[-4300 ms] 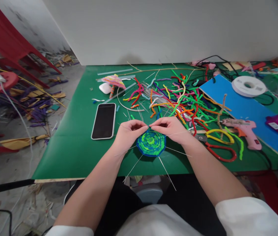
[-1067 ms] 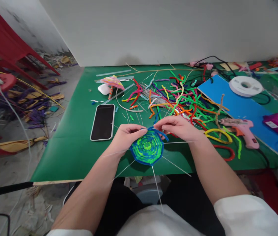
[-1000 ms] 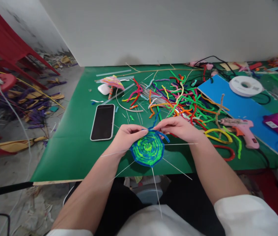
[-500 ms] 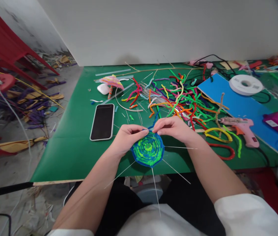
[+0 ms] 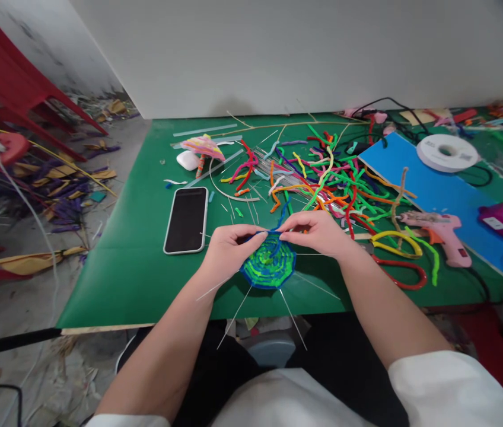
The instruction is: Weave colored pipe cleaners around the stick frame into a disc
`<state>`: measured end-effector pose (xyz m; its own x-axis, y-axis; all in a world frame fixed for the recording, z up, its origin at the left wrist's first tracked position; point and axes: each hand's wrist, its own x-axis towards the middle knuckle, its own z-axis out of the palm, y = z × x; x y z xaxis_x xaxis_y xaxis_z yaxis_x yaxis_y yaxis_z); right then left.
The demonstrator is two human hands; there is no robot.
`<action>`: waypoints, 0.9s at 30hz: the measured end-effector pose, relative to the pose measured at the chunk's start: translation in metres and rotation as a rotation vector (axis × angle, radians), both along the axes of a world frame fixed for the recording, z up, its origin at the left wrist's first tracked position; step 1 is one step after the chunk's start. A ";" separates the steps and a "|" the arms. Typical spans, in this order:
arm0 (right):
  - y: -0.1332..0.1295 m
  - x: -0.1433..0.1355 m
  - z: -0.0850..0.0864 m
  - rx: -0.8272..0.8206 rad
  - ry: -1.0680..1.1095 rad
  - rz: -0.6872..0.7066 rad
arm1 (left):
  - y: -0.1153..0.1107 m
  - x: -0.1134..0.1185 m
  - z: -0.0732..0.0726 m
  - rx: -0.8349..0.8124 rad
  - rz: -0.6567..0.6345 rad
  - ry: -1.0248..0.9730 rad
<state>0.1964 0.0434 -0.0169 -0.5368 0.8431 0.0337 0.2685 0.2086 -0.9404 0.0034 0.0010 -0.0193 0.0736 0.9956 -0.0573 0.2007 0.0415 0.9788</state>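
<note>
Round woven disc [image 5: 266,274], concentric rings of bright green and blue, blue outer rim, patterned face visible, held at far edge over near side of green table [image 5: 118,287], thin pale wires [image 5: 293,318] radiating beyond rim, blue pipe cleaner [image 5: 283,216] projecting from far edge.

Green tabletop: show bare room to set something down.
Biggest bare patch of green tabletop: between its left edge and the white-rimmed black phone, reaching the front edge. Smaller, crossed by thin pale rods: between the round blue-green woven disc and right forearm. Crowded: beyond the right hand, tangled multicoloured fuzzy stems.
</note>
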 end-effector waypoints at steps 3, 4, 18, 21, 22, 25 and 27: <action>-0.001 -0.001 0.000 0.059 -0.019 0.001 | 0.000 0.000 -0.001 -0.005 -0.001 -0.007; -0.001 -0.001 0.001 0.071 -0.023 0.002 | 0.000 0.000 -0.001 -0.009 0.001 -0.008; -0.002 -0.002 0.000 -0.061 0.033 0.021 | 0.000 0.001 0.003 -0.050 -0.031 -0.033; -0.003 -0.004 0.001 -0.011 0.017 0.009 | -0.001 0.001 0.003 -0.047 -0.039 -0.024; -0.003 -0.004 0.001 0.001 0.012 0.005 | -0.001 0.002 0.003 -0.048 -0.042 -0.024; -0.004 -0.005 0.001 0.020 0.003 -0.014 | -0.001 0.003 0.004 -0.053 -0.051 -0.029; -0.005 -0.006 0.001 0.023 0.001 -0.019 | -0.002 0.003 0.004 -0.049 -0.055 -0.021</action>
